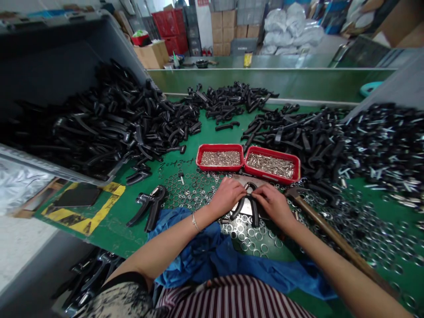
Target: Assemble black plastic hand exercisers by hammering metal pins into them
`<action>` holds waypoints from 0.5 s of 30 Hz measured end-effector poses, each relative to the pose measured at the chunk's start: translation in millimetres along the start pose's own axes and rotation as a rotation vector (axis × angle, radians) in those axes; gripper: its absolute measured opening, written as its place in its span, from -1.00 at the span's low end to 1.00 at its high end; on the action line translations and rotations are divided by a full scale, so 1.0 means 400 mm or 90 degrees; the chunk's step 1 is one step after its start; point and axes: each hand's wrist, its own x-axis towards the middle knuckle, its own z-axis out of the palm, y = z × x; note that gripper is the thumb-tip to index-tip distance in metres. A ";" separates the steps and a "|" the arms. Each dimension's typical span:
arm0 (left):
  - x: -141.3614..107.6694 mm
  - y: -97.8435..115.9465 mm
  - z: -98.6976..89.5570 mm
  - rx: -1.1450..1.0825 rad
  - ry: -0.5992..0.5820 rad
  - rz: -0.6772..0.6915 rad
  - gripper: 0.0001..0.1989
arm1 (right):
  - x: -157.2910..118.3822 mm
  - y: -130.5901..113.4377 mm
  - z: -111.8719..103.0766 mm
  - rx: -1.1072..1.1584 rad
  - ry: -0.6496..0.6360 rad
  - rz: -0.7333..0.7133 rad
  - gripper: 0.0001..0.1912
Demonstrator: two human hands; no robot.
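My left hand [227, 197] and my right hand [273, 205] meet over a black two-armed handle assembly [254, 212], and the fingers of both hands grip its upper end. The assembly lies on a steel plate [240, 206], partly hidden by my hands. Steel washers [192, 194] are scattered around the plate on the green mat [112, 229]. A hammer with a wooden handle [334, 234] lies beyond my right forearm. An assembled black hand tool [150, 207] lies to the left of my left hand.
Two red trays hold metal pins [220, 158] and longer metal pieces [270, 165] just ahead of my hands. Heaps of black parts [298, 137] cover the mat. A grey bin [59, 66] spills more at the left. A blue cloth [188, 251] lies on my lap.
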 end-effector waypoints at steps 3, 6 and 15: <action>-0.001 -0.001 0.006 0.007 0.014 -0.036 -0.75 | 0.008 0.001 0.019 -0.071 -0.006 -0.087 -0.81; 0.002 -0.002 0.016 0.008 0.033 -0.074 -0.77 | 0.008 0.007 0.030 -0.148 -0.009 -0.123 -0.77; -0.007 -0.003 0.037 -0.003 0.053 -0.051 -0.73 | -0.002 0.003 0.043 -0.258 0.006 -0.132 -0.73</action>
